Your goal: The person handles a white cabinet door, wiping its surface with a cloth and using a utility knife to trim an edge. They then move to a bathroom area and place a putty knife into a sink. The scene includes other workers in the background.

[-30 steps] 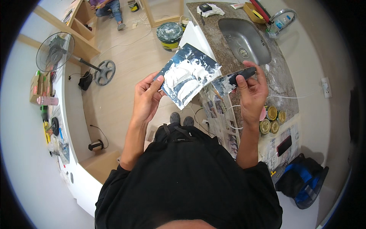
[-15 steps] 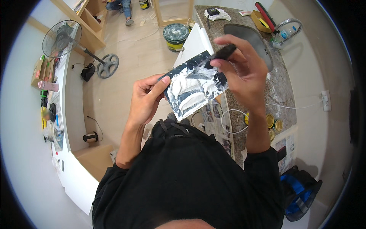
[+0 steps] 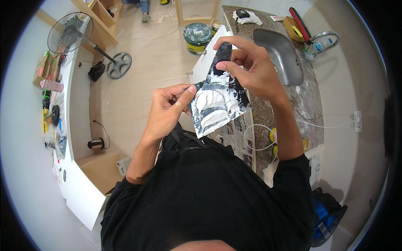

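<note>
My left hand (image 3: 167,108) grips the left edge of a flat dark plate (image 3: 244,98), thumb on top, fingers beneath. White putty (image 3: 210,99) lies in thick ridges across the plate, with thin smears round it. A black-handled putty knife (image 3: 224,52) is in my right hand (image 3: 257,73), pinched between thumb and fingers. Its handle points up and away from me, and its blade lies over the far part of the plate, smeared white. Where the blade's edge ends in the putty is hard to make out.
Right of my hands runs a stone counter (image 3: 307,98) with a metal sink (image 3: 289,67) and tap (image 3: 331,35). A white panel (image 3: 201,65) and a putty bucket (image 3: 197,35) stand ahead. At left are a floor fan (image 3: 118,65) and a cluttered white ledge (image 3: 72,104). Another person's leg (image 3: 145,7) shows far off.
The putty knife has swung from slanting right to nearly upright, its blade now further over the plate. My right hand has shifted left, and the plate slightly right.
</note>
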Available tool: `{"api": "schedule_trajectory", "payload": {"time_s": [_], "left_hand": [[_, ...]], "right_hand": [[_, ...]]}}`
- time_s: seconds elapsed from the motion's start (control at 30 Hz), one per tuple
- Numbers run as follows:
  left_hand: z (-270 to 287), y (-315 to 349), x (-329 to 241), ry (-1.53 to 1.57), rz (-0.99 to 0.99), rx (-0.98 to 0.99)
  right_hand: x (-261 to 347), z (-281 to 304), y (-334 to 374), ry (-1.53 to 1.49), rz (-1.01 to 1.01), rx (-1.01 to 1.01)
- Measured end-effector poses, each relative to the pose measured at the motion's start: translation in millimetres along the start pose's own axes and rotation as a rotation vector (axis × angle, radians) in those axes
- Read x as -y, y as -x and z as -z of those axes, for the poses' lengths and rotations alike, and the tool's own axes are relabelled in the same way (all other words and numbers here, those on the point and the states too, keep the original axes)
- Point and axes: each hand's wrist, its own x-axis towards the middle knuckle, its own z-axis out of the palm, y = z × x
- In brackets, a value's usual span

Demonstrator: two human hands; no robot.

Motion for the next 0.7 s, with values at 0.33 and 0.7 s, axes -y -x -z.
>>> {"api": "schedule_trajectory", "payload": {"time_s": [0.33, 0.7], "left_hand": [[92.4, -59.8, 42.6, -0.003, 0.040, -0.065], [314.1, -134.9, 112.3, 0.629, 0.335, -0.222]], "right_hand": [[-51.0, -33.5, -74.6, -0.193, -0.117, -0.210], [-207.6, -197.7, -192.4, -1.021, -0.724, -0.260]]}}
